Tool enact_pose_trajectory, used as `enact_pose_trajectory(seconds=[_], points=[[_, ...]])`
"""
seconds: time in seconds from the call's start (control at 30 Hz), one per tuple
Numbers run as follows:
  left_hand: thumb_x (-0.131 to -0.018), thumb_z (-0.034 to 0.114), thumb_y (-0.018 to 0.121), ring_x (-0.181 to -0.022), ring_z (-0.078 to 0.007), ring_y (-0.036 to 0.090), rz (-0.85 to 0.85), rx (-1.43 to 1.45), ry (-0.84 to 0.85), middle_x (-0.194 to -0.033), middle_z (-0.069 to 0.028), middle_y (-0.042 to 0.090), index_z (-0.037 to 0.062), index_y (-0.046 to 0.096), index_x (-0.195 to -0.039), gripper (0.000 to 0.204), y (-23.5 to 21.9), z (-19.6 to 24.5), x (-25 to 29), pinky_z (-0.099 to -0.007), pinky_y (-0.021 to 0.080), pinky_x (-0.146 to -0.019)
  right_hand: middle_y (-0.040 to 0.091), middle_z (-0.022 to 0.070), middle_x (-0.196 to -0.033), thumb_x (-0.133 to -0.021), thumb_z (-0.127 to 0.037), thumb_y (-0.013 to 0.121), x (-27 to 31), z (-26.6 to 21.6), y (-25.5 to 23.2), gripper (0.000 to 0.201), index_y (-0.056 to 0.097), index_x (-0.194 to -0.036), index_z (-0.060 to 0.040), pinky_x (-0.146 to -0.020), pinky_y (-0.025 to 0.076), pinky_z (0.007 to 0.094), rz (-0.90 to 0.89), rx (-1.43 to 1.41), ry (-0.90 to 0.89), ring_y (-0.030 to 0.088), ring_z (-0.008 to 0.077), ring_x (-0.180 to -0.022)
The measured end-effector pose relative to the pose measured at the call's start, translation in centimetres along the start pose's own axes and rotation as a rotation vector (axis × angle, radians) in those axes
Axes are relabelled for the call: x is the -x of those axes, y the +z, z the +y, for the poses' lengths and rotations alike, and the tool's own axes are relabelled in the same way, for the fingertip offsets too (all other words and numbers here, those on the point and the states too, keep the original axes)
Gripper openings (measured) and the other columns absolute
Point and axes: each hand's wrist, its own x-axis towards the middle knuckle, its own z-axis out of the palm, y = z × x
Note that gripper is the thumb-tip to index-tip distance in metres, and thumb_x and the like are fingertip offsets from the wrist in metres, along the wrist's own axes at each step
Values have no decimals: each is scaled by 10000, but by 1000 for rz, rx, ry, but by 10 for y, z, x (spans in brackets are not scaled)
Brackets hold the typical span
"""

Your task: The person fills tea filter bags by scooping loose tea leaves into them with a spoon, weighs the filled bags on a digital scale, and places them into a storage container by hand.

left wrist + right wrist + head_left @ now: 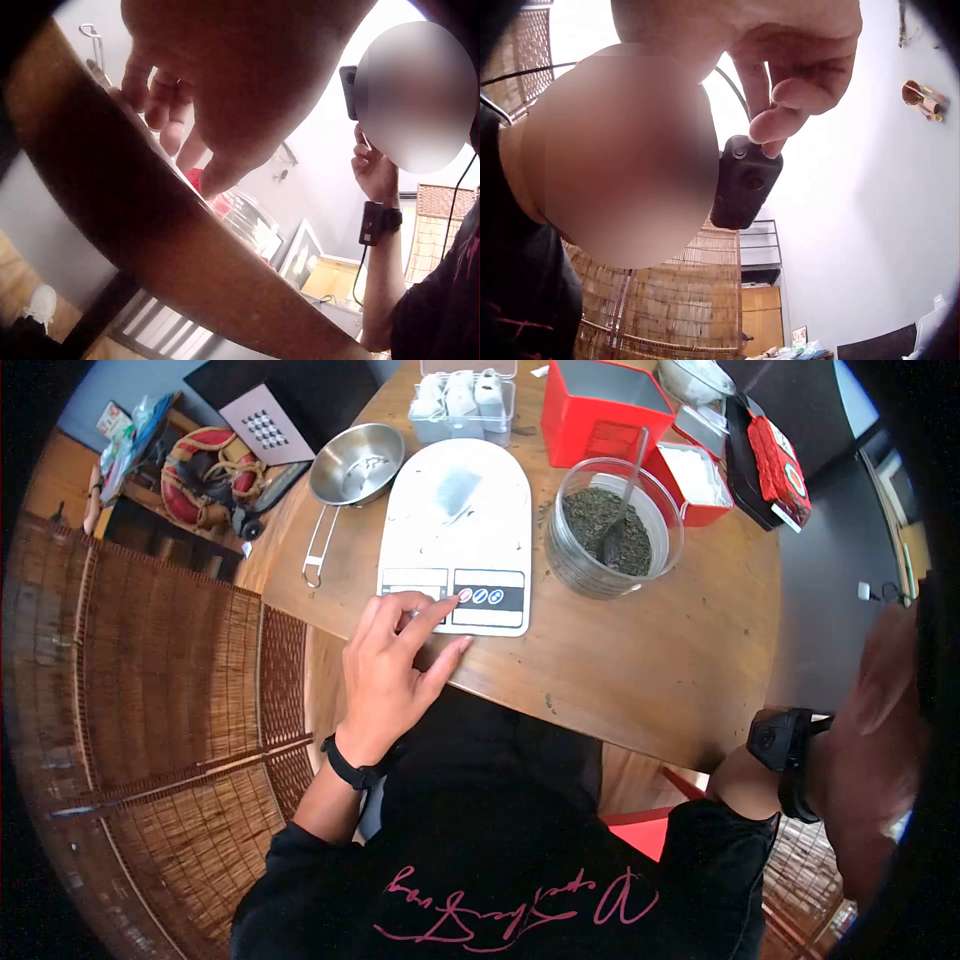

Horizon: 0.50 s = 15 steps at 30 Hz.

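Observation:
My left hand point(388, 660) rests at the front edge of a white kitchen scale point(455, 545), its index fingertip at the row of small buttons point(480, 597). The scale's platform bears only a few dark specks. In the left wrist view the fingers of the left hand point(225, 82) reach over the table edge. My right hand point(870, 740) is raised beside my head, large and blurred in the head view. In the right wrist view, fingertips of the right hand point(802, 75) touch the top of a small black camera point(746, 184) worn on the head.
Right of the scale stands a clear jar point(590, 575) of dried leaves with a spoon point(628, 495). A metal pan point(385, 450) lies left. Behind are a lidded plastic box point(430, 428), a red box point(600, 410) and a red packet point(778, 465).

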Motion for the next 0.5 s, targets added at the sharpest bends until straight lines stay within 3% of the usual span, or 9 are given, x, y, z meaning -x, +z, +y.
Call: enact_pose_trajectory(seconds=[0.5], points=[[-787, 169, 854, -833, -253, 550, -26, -83, 9, -995, -85, 578, 93, 759, -1215, 445, 6, 8, -3, -367, 484, -731, 713, 147, -1176, -1019, -465, 592, -15, -30, 6, 639, 546, -1438, 15, -587, 480, 238, 244, -91, -132, 601, 159, -669]])
